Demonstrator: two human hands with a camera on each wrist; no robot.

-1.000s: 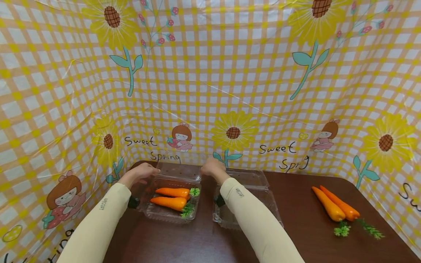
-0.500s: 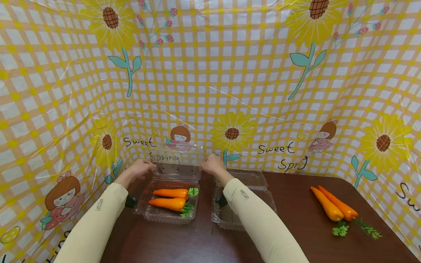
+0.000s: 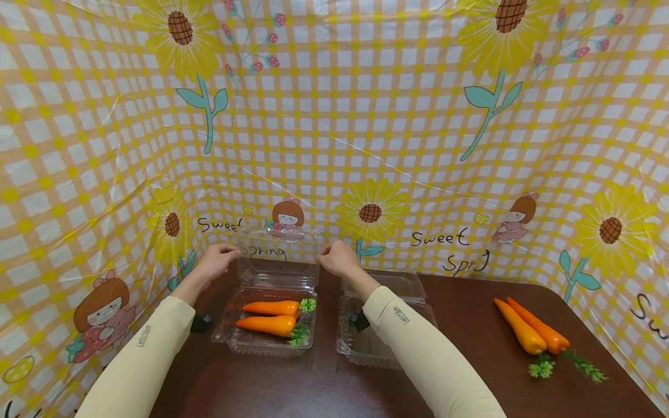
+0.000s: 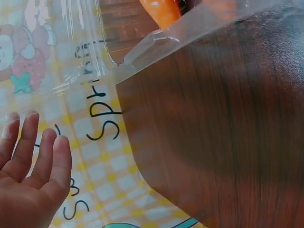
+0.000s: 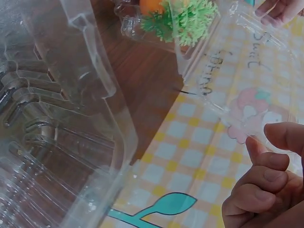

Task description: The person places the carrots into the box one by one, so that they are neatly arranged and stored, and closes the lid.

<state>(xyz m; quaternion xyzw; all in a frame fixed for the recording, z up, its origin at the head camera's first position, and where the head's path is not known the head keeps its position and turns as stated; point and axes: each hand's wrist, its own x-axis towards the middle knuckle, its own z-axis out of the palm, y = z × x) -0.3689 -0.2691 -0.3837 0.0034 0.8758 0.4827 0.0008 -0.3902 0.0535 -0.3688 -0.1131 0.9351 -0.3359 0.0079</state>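
A clear plastic clamshell container [image 3: 261, 349] stands left of centre on the table, with two carrots [image 3: 266, 325] side by side in its base. Its hinged lid [image 3: 279, 275] is raised behind them, tilted up toward the cloth. My left hand [image 3: 213, 262] is at the lid's left edge; in the left wrist view its fairly straight fingertips [image 4: 31, 116] meet the clear plastic, the thumb out of sight. At the right edge my right hand [image 3: 340, 259] pinches the lid between thumb and index finger, the other fingers curled, as the right wrist view shows.
A second clear clamshell [image 3: 366, 355] stands to the right, lid [image 3: 397, 284] leaning back, partly behind my right forearm. Two more carrots [image 3: 520, 330] with green tops lie farther right on the brown table [image 3: 470, 371]. A checked sunflower cloth [image 3: 324, 116] encloses the back and sides.
The left container's lid has risen more upright. My left hand has moved up and slightly left along its edge; the right hand has risen a little. The carrots stay put.
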